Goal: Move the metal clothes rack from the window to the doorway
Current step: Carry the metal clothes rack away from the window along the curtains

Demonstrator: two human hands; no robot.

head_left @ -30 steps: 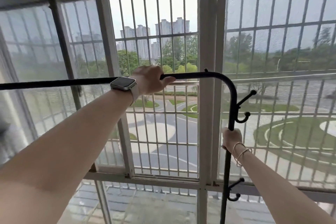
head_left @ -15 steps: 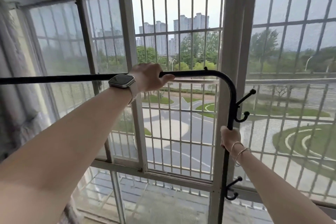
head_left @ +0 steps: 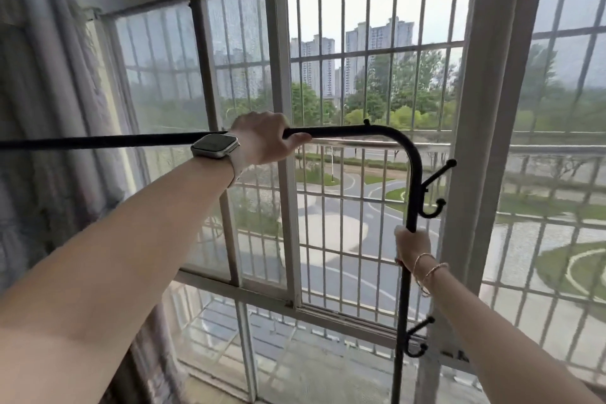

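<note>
The black metal clothes rack [head_left: 398, 141] stands right in front of the barred window [head_left: 357, 82]. Its top bar runs from the left edge to a rounded corner, then drops as a vertical post with two side hooks. My left hand [head_left: 262, 138], with a watch on the wrist, is closed over the top bar near the corner. Lower down, my right hand [head_left: 411, 244], with thin bracelets, grips the vertical post between the two hooks. The rack's base and left end are out of view.
A grey curtain [head_left: 42, 115] hangs at the left beside the window. White window frames [head_left: 485, 128] and bars stand close behind the rack. The doorway is not in view.
The view has swung left, so the window frames shift right and the curtain comes into sight. Both hands keep the same grip on the rack.
</note>
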